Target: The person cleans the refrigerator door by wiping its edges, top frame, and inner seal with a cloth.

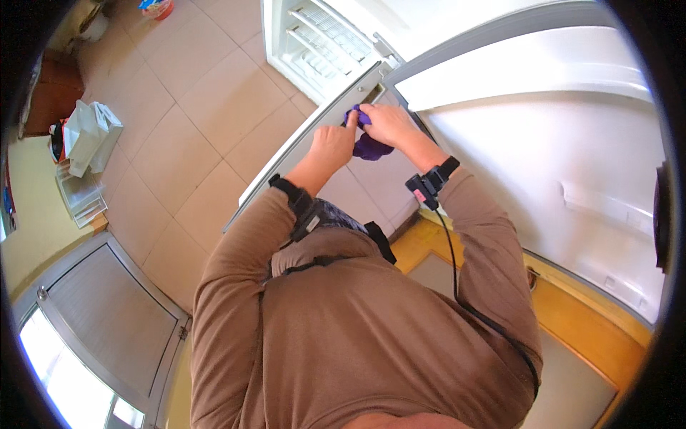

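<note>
A bunched purple cloth (373, 148) is between my two hands, at the upper end of a white refrigerator door (316, 131) that stands open. My right hand (390, 126) grips the cloth from the right, and part of it hangs below the fingers. My left hand (333, 143) is curled beside it, with one finger pressed on the cloth near the door's top edge. The undersides of both hands are hidden. Close above them is a metal hinge bracket (387, 49).
The refrigerator compartment (321, 53) with wire shelves stands open ahead. A second white door (536, 134) swings out on my right, over a yellow wooden cabinet (589, 348). White bins (88, 137) and a clear drawer (81, 195) rest by the left wall. A cable runs along my right sleeve.
</note>
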Motion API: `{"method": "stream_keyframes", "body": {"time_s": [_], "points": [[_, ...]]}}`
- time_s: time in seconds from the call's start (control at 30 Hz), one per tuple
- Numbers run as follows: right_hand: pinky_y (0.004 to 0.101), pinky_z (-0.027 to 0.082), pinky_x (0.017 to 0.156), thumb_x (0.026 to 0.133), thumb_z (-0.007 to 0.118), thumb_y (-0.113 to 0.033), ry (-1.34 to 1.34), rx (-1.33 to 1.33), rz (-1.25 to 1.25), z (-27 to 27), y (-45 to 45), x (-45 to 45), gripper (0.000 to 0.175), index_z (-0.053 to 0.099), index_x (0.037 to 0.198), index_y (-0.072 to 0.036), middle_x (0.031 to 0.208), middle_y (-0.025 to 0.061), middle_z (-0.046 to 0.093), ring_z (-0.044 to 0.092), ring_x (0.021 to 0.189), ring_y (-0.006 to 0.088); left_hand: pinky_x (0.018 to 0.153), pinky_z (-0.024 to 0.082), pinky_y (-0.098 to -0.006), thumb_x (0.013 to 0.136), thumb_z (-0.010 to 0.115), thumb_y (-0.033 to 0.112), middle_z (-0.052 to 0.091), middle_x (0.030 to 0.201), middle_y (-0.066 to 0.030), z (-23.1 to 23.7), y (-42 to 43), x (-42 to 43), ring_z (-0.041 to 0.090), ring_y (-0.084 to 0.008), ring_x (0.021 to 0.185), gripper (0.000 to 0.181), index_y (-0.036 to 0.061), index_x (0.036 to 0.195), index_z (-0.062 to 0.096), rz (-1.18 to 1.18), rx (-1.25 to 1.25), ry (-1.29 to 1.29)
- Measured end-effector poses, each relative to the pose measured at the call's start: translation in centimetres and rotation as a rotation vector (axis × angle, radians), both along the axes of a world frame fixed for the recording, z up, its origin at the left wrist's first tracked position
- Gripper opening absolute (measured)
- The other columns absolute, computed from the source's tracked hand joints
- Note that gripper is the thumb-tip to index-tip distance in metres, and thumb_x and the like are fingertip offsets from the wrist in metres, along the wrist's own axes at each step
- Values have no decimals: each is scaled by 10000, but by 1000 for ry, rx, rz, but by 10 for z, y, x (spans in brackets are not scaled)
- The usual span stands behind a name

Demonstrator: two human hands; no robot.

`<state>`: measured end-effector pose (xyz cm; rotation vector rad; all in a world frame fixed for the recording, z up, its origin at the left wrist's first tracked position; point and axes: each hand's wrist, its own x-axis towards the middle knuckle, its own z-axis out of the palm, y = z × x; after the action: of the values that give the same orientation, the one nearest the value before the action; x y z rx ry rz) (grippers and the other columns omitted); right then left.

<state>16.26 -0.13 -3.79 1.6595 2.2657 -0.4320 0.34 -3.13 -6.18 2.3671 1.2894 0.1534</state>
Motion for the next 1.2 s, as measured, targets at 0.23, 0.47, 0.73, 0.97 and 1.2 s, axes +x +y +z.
{"method": "stream_keyframes", "body": {"time_s": [0.23, 0.47, 0.73, 0.97, 1.2], "points": [[465, 487, 633, 759, 591, -161, 238, 206, -50, 9, -19, 6, 306, 542, 1061, -159, 850, 125, 645, 622, 769, 355, 535, 482, -340, 722, 585, 146, 650, 676, -96, -7, 13, 17, 646, -244, 603, 661, -82, 1305, 375, -19, 1, 168], [457, 488, 621, 804, 549, -211, 82, 180, 9, 3, -16, 5, 220, 566, 1016, -155, 877, 118, 634, 627, 751, 346, 587, 508, -327, 695, 644, 183, 669, 788, -72, 3, 22, 30, 661, -219, 724, 280, 68, 949, 668, -224, -89, 264], [467, 472, 720, 812, 525, -223, -66, -191, 72, 20, 14, -1, 314, 551, 1123, -191, 964, 144, 619, 609, 846, 354, 632, 509, -371, 696, 603, 157, 668, 813, -88, 11, 27, 25, 654, -269, 759, 318, 87, 1006, 614, -199, -192, 229], [453, 468, 756, 785, 556, -178, 67, -66, 44, 16, 6, 14, 327, 524, 1110, -174, 959, 143, 626, 593, 921, 351, 706, 495, -411, 774, 467, 89, 651, 926, -130, 57, 9, -40, 628, -315, 864, 624, 138, 1380, 325, -67, -465, 26], [453, 489, 713, 736, 664, -293, 65, 20, -155, 18, 10, 8, 406, 533, 1094, -153, 880, 171, 648, 632, 818, 346, 888, 430, -429, 762, 654, 287, 438, 1301, -151, 22, -71, -141, 457, -305, 1149, 707, 77, 1352, 327, 137, -205, -182]]}}
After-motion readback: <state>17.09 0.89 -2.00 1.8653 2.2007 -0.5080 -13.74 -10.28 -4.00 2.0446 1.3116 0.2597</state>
